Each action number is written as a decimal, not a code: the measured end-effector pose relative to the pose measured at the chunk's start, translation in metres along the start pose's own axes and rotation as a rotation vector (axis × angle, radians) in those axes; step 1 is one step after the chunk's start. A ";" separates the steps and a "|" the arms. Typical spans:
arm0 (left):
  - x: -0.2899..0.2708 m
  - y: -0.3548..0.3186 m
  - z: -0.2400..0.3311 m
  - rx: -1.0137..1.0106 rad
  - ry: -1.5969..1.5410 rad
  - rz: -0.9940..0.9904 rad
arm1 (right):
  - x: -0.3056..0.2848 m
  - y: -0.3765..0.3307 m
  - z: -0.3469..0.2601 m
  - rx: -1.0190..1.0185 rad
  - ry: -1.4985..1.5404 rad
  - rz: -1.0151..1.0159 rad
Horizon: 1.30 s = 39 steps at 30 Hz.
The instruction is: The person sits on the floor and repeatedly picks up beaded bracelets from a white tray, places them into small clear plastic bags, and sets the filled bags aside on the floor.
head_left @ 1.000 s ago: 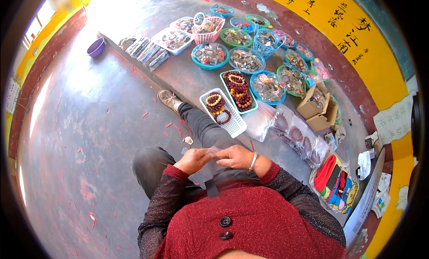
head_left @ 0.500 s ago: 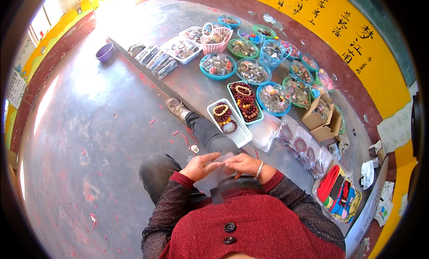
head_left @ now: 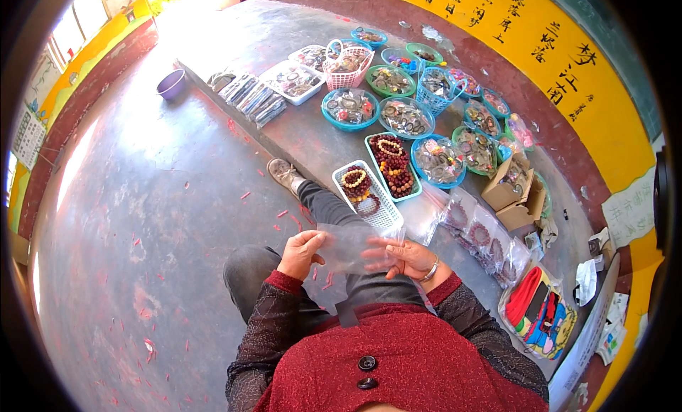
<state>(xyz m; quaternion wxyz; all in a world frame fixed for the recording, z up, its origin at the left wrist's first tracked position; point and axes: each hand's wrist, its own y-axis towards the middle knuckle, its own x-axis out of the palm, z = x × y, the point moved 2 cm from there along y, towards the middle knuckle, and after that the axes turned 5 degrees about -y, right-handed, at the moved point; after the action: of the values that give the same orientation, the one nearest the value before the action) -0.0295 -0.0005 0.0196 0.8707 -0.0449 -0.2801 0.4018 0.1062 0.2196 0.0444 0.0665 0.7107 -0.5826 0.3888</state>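
Above my lap, a transparent plastic bag (head_left: pixel 347 243) is stretched flat between my two hands. My left hand (head_left: pixel 301 256) pinches its left edge between thumb and fingers. At the other end my right hand (head_left: pixel 412 259), with a bracelet at the wrist, has its fingers behind the film and its thumb in front. Those fingers show through the plastic. Just beyond the hands stands a pale basket (head_left: pixel 384 219) with dark red and yellow bead bracelets (head_left: pixel 357 182) in it. A second tray of bead bracelets (head_left: pixel 391 163) is right beside it.
Packed bracelets (head_left: pixel 481 234) and a stack of transparent bags (head_left: pixel 425 220) lie to the right, near a cardboard box (head_left: pixel 517 214). Several baskets of bagged items, such as a blue basin (head_left: pixel 438 161), fill the raised platform. A purple basin (head_left: pixel 170 84) sits far left.
My hands have moved apart from being close together over the bag. The bag is now spread out between them, higher and farther from my body.
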 end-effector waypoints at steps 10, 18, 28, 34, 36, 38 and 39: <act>0.008 0.001 -0.002 0.118 -0.080 -0.063 | 0.004 0.000 -0.008 -0.125 0.155 -0.063; 0.008 0.002 -0.004 0.149 -0.013 -0.037 | -0.007 -0.005 -0.001 -0.007 -0.096 -0.055; 0.001 0.009 -0.009 0.260 0.008 0.041 | 0.006 -0.003 -0.024 -0.070 -0.226 0.070; -0.002 0.011 -0.010 0.329 -0.092 0.182 | 0.019 -0.002 -0.045 -0.099 -0.682 0.087; 0.000 0.010 -0.004 0.361 -0.086 0.251 | 0.027 -0.001 -0.052 -0.119 -0.793 0.086; -0.008 0.010 -0.003 0.422 0.032 0.318 | 0.030 0.003 -0.054 -0.101 -0.919 0.104; -0.009 0.008 -0.004 0.466 0.081 0.331 | 0.033 0.007 -0.054 -0.224 -1.075 0.123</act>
<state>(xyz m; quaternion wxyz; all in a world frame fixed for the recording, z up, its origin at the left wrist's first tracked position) -0.0374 -0.0013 0.0098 0.7907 0.0951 -0.1339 0.5898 0.0754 0.2214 0.0996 -0.1878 0.7624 -0.6127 -0.0902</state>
